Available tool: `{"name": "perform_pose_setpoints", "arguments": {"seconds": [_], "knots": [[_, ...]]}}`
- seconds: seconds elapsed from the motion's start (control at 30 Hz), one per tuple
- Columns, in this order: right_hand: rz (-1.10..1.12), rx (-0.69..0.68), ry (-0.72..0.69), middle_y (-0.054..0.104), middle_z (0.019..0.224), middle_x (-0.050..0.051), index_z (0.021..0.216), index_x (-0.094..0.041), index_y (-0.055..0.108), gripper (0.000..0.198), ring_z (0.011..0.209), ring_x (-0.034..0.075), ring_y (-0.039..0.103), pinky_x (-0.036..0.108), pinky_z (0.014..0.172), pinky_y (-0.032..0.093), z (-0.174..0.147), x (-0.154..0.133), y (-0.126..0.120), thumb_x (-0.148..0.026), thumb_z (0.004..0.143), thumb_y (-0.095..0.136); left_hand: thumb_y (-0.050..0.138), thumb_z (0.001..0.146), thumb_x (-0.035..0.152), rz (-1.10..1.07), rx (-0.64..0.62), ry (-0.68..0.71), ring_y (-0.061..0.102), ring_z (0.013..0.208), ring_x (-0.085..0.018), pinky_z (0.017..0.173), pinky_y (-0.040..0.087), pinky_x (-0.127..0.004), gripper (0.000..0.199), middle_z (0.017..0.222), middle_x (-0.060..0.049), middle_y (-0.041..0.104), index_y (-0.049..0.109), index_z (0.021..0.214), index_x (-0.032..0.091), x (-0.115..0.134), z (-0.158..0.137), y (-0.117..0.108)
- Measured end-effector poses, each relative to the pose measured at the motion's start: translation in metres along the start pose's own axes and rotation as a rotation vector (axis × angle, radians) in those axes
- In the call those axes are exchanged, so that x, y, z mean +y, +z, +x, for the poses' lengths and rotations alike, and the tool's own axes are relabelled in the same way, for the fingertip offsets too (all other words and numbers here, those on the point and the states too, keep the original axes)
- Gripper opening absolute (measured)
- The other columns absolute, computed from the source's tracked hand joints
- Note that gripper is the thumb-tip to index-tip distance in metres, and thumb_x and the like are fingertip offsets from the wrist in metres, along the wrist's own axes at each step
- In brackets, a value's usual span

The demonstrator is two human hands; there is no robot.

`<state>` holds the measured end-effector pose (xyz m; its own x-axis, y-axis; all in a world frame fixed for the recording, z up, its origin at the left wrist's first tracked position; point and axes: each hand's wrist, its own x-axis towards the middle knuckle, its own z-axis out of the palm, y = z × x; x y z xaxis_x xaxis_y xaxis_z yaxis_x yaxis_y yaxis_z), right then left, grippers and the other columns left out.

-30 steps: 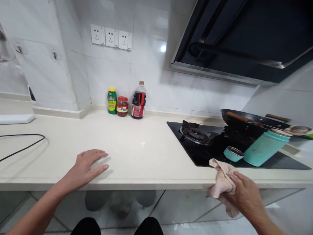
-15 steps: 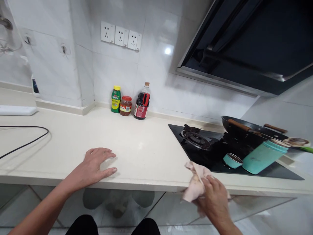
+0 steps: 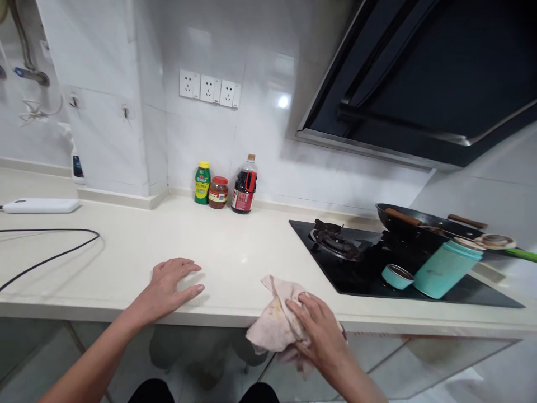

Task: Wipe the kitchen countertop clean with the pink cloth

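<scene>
My right hand (image 3: 321, 327) grips a pale pink, stained cloth (image 3: 279, 319) at the front edge of the white countertop (image 3: 201, 240). Part of the cloth lies on the counter, and part hangs down over the edge. To the left, my left hand (image 3: 170, 288) hovers at or just above the counter near its front edge, fingers spread and holding nothing. Whether it touches the surface I cannot tell. The underside of the cloth and some right-hand fingertips are hidden.
A black gas stove (image 3: 361, 263) on the right bears a wok (image 3: 432, 224), a teal flask (image 3: 447, 268) and its teal cup (image 3: 397, 276). A green bottle (image 3: 202, 183), a red-lidded jar (image 3: 218, 193) and a soy sauce bottle (image 3: 244, 187) stand by the wall. A black cable (image 3: 62, 252) lies left.
My right hand has slid the cloth left along the counter's front edge, away from the stove. My left hand stays nearly in place. The view has tilted up slightly.
</scene>
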<state>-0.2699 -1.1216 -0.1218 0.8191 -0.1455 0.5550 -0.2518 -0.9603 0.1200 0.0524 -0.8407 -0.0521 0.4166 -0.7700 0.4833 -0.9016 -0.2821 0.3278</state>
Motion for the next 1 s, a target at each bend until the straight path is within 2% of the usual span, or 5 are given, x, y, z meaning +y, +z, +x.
{"name": "perform_pose_setpoints", "arguments": {"seconds": [0.2, 0.4, 0.7, 0.83, 1.0], "knots": [[0.253, -0.159, 0.179, 0.042, 0.153, 0.008, 0.15, -0.036, 0.044, 0.072, 0.143, 0.029, 0.04, 0.049, 0.113, 0.042, -0.014, 0.034, -0.028, -0.021, 0.082, 0.06, 0.06, 0.091, 0.057, -0.016, 0.023, 0.028, 0.056, 0.128, -0.033, 0.109, 0.034, -0.054, 0.04, 0.132, -0.009, 0.066, 0.069, 0.118, 0.029, 0.008, 0.001, 0.008], [0.654, -0.092, 0.291, 0.053, 0.143, 0.01, 0.132, -0.03, 0.065, 0.053, 0.138, 0.027, 0.047, 0.05, 0.113, 0.042, 0.005, 0.028, -0.04, -0.022, 0.081, 0.051, 0.066, 0.09, 0.042, -0.273, -0.07, 0.172, 0.057, 0.125, -0.028, 0.109, 0.038, -0.048, 0.036, 0.129, -0.007, 0.067, 0.065, 0.123, 0.027, 0.093, 0.005, 0.039], [1.306, -0.099, 0.604, 0.061, 0.138, 0.009, 0.125, -0.024, 0.068, 0.052, 0.123, 0.029, 0.06, 0.044, 0.107, 0.046, 0.047, -0.003, -0.059, -0.043, 0.077, 0.074, 0.091, 0.056, 0.046, -0.941, -0.349, -0.078, 0.053, 0.13, -0.035, 0.104, 0.045, -0.049, 0.125, 0.154, -0.024, 0.042, 0.025, 0.16, 0.02, 0.15, 0.066, 0.089], [1.438, 0.021, 0.654, 0.061, 0.139, 0.01, 0.136, -0.025, 0.058, 0.063, 0.122, 0.028, 0.061, 0.043, 0.103, 0.049, 0.061, 0.002, -0.056, -0.036, 0.075, 0.07, 0.084, 0.061, 0.038, -1.03, -0.512, -0.144, 0.067, 0.092, -0.023, 0.079, 0.054, -0.033, 0.069, 0.108, -0.01, 0.072, 0.065, 0.122, 0.013, 0.145, 0.08, 0.082], [0.929, 0.015, 0.511, 0.064, 0.133, 0.007, 0.13, -0.025, 0.061, 0.063, 0.126, 0.025, 0.056, 0.042, 0.109, 0.041, 0.074, 0.032, -0.055, -0.026, 0.067, 0.056, 0.068, 0.069, 0.027, -0.831, -0.367, -0.171, 0.065, 0.074, -0.017, 0.063, 0.049, -0.024, 0.031, 0.082, 0.0, 0.07, 0.068, 0.098, 0.016, 0.131, 0.098, 0.052]]}}
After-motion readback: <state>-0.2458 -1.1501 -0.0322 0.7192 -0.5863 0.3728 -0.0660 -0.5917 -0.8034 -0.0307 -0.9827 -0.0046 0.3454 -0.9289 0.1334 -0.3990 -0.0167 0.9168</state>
